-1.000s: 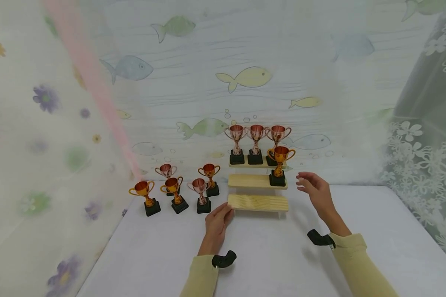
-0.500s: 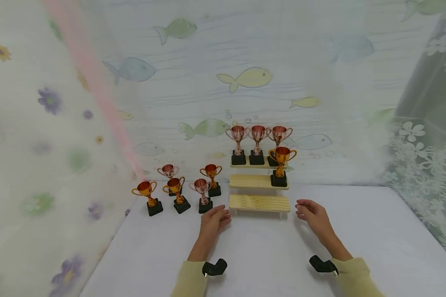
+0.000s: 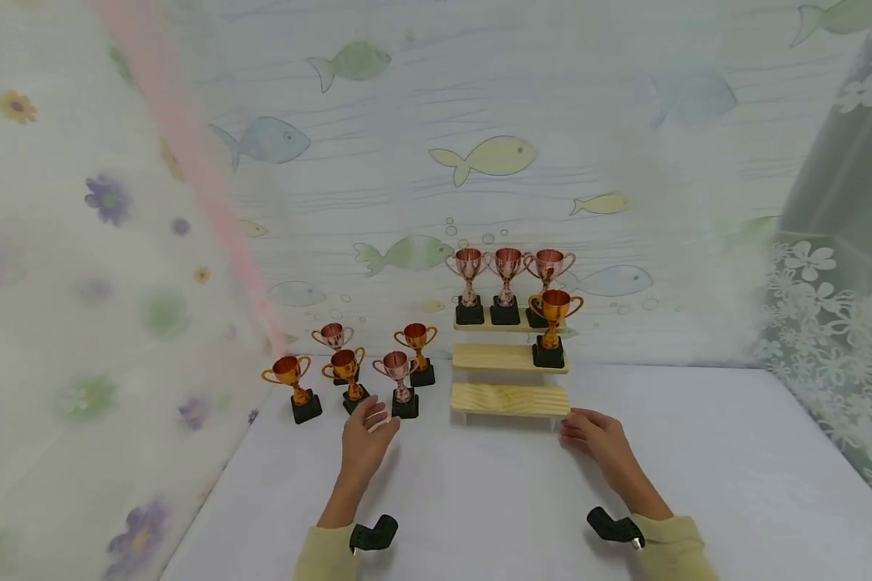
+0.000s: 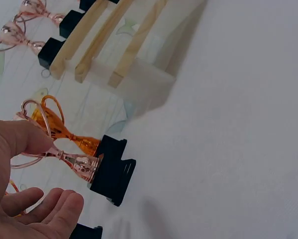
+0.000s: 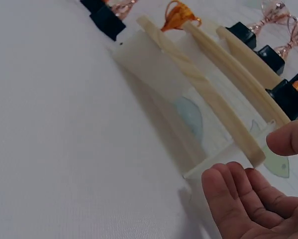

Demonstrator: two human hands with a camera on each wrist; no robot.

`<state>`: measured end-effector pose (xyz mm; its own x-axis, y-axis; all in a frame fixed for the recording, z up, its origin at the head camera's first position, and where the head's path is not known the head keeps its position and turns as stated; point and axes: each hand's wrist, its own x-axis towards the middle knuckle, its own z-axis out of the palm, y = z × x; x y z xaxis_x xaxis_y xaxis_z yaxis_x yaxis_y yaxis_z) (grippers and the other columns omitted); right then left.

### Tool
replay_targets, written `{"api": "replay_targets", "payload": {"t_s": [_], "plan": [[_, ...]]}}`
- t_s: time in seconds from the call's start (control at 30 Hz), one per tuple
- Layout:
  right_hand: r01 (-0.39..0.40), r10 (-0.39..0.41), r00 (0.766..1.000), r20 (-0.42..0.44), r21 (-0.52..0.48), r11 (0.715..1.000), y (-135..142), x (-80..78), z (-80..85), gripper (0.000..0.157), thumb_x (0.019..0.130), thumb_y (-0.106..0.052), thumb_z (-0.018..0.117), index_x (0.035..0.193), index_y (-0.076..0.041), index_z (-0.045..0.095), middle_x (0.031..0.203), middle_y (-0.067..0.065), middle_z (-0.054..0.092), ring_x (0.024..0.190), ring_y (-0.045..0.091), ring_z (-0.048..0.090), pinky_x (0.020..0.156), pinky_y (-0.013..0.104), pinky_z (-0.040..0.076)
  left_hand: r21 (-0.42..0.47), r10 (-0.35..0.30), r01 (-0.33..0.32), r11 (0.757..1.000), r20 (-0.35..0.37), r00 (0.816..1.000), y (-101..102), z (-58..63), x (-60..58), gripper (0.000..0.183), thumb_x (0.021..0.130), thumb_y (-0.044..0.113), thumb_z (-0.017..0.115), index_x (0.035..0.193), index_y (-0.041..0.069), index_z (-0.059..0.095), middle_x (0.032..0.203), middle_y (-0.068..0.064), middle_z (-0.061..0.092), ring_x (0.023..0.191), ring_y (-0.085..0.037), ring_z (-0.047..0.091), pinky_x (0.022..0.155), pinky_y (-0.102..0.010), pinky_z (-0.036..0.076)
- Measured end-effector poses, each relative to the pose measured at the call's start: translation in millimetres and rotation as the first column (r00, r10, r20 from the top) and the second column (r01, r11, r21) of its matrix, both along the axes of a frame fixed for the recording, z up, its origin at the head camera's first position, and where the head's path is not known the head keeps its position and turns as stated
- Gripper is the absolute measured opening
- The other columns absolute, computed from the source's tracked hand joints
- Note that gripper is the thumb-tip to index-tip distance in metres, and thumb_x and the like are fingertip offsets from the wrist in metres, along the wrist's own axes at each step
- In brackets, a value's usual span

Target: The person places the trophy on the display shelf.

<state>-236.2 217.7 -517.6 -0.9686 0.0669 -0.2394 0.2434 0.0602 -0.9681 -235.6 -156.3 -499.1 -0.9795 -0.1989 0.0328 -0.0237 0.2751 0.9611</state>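
Note:
A three-step wooden stand (image 3: 510, 399) stands at the back of the white table. Its top step carries three rose trophies (image 3: 507, 274). A gold trophy (image 3: 553, 327) stands at the right end of the middle step. My left hand (image 3: 375, 416) is open, fingers spread, just in front of a loose rose trophy (image 3: 399, 381). In the left wrist view the thumb (image 4: 19, 137) lies beside that trophy's cup (image 4: 64, 157) without gripping it. My right hand (image 3: 578, 424) is open and relaxed by the bottom step's right end (image 5: 253, 149), holding nothing.
Several loose gold and rose trophies (image 3: 345, 373) on black bases cluster left of the stand. Fish-print fabric (image 3: 480, 153) hangs behind, flowered curtains (image 3: 836, 323) at both sides. White table surface (image 3: 494, 500) stretches toward me.
My left hand has moved left from the bottom step's left end to the loose trophies. My right hand has dropped from beside the middle step's gold trophy to the bottom step's right end.

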Motion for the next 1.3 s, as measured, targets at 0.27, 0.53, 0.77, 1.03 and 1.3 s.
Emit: {"api": "replay_targets", "payload": {"t_s": [0.27, 0.53, 0.77, 1.03, 1.3], "plan": [[0.061, -0.059, 0.998, 0.022, -0.114, 0.992, -5.8, -1.0, -2.1, 0.051, 0.104, -0.013, 0.056, 0.143, 0.016, 0.041, 0.104, 0.006, 0.072, 0.086, 0.003, 0.068, 0.081, 0.019, 0.059, 0.129, 0.096, -0.079, 0.989, -0.129, 0.987, -23.7, 6.4, -7.5, 0.051, 0.095, 0.005, 0.069, 0.141, -0.007, 0.051, 0.133, -0.027, 0.057, 0.119, -0.031, 0.061, 0.091, -0.013, 0.054], [0.084, -0.077, 0.996, 0.042, -0.195, 0.977, -5.4, -1.3, -5.5, 0.056, 0.105, -0.014, 0.057, 0.146, 0.017, 0.036, 0.099, 0.000, 0.072, 0.086, 0.003, 0.069, 0.083, 0.019, 0.059, 0.132, 0.342, -0.318, 0.939, -0.249, 0.906, -71.1, 14.4, -10.7, 0.032, 0.091, -0.003, 0.069, 0.121, -0.007, 0.063, 0.114, -0.027, 0.065, 0.083, 0.003, 0.061, 0.076, -0.004, 0.052], [0.088, -0.074, 0.995, 0.061, -0.282, 0.955, -7.5, -3.1, -6.7, 0.060, 0.106, -0.014, 0.053, 0.150, 0.018, 0.027, 0.098, -0.002, 0.068, 0.087, 0.002, 0.068, 0.087, 0.019, 0.058, 0.050, 0.473, -0.474, 0.879, -0.224, 0.852, -111.6, 13.4, -18.4, 0.035, 0.087, 0.001, 0.073, 0.120, -0.007, 0.062, 0.109, -0.022, 0.065, 0.078, 0.005, 0.058, 0.068, 0.000, 0.047], [0.097, -0.085, 0.995, 0.049, -0.308, 0.947, -5.6, -4.3, -9.8, 0.057, 0.106, -0.012, 0.053, 0.148, 0.018, 0.029, 0.096, -0.001, 0.069, 0.087, 0.004, 0.069, 0.086, 0.020, 0.059, 0.029, 0.450, -0.450, 0.893, -0.004, 0.893, -145.6, 15.0, -37.7, 0.082, 0.089, 0.023, 0.079, 0.153, 0.004, 0.031, 0.144, -0.020, 0.046, 0.126, -0.031, 0.050, 0.097, -0.030, 0.052], [0.092, -0.081, 0.996, 0.048, -0.305, 0.948, -7.0, -4.6, -11.5, 0.056, 0.105, -0.014, 0.054, 0.147, 0.016, 0.032, 0.097, -0.001, 0.069, 0.088, 0.005, 0.068, 0.086, 0.020, 0.059, 0.012, 0.280, -0.280, 0.960, 0.043, 0.959, -174.0, 19.2, -48.5, 0.097, 0.089, 0.033, 0.080, 0.161, 0.009, 0.019, 0.158, -0.017, 0.038, 0.141, -0.033, 0.042, 0.110, -0.034, 0.049]]}}
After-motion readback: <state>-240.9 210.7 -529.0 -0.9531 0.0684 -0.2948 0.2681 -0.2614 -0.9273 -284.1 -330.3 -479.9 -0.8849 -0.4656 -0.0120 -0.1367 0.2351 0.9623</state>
